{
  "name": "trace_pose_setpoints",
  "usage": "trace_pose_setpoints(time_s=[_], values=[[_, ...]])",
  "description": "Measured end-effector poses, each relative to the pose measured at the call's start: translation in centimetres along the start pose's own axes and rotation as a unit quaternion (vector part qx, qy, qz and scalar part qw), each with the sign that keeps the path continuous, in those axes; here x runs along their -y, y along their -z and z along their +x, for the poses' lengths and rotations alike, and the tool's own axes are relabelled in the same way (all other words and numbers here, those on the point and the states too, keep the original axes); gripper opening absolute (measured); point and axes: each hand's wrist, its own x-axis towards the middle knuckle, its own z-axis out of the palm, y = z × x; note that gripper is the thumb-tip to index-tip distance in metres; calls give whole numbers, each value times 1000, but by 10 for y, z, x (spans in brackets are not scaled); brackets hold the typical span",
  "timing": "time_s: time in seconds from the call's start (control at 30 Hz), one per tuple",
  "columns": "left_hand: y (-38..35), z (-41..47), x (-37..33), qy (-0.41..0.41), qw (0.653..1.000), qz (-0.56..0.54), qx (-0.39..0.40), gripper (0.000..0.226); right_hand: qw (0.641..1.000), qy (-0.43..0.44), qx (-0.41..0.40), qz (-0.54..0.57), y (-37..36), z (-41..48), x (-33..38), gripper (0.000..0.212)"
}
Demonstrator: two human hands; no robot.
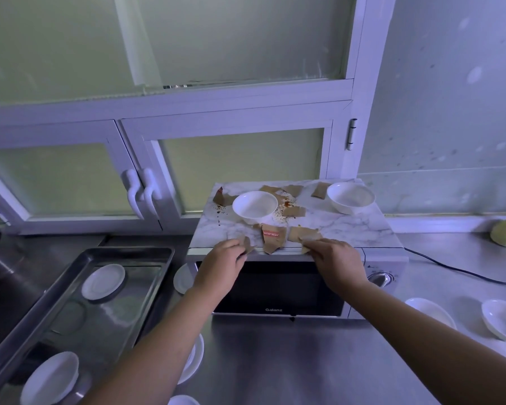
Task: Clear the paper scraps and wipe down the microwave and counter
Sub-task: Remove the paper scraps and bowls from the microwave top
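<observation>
- left hand [221, 260] pinches a paper scrap [248, 244] at the microwave's [275, 287] front top edge
- right hand [338, 260] curls its fingers onto a second scrap [304, 236] on the same edge

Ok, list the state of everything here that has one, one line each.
Microwave door, shut.
Microwave top, littered with paper scraps, stained red.
Left bowl, upright, empty.
Right bowl, upright, empty.
Cabinet doors, shut.
Left hand, pinches small scrap at the front edge.
Right hand, pinches larger scrap.
</observation>
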Motion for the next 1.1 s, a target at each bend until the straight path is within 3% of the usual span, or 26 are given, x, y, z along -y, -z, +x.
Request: trace_pose_setpoints(time_s=[0.2, 0.37, 0.4, 0.5, 0.57, 0.7, 0.77, 0.83, 0.9, 1.1], values=[[6, 3, -5, 35, 998, -31, -32, 18, 973, -148, -68, 164, 19, 9, 7, 21], [21, -14, -31, 120, 971, -164, -129, 8, 878, -294, -116, 359, 38, 4, 23, 20], [23, -20, -40, 151, 952, -244, -108, 10, 852, -313, -113, 403, 39, -2, 28, 20], [28, -38, -71, 204, 846, -493, 4, 10, 781, -336, -80, 521, 44, -23, 42, 19], [27, -48, -86, 200, 836, -509, 46, 14, 740, -322, -41, 590, 48, -37, 51, 23], [22, -62, -106, 199, 849, -477, 109, 10, 674, -274, 49, 684, 55, -62, 60, 25], [19, -66, -111, 212, 853, -460, 127, 11, 675, -266, 66, 686, 57, -75, 59, 15], [17, -70, -114, 226, 848, -459, 139, 14, 705, -268, 77, 653, 58, -87, 55, 7], [16, -71, -118, 238, 837, -469, 150, 16, 720, -269, 87, 634, 60, -97, 53, 16], [8, -73, -126, 280, 816, -481, 156, 12, 783, -229, 60, 576, 64, -115, 56, 19]])
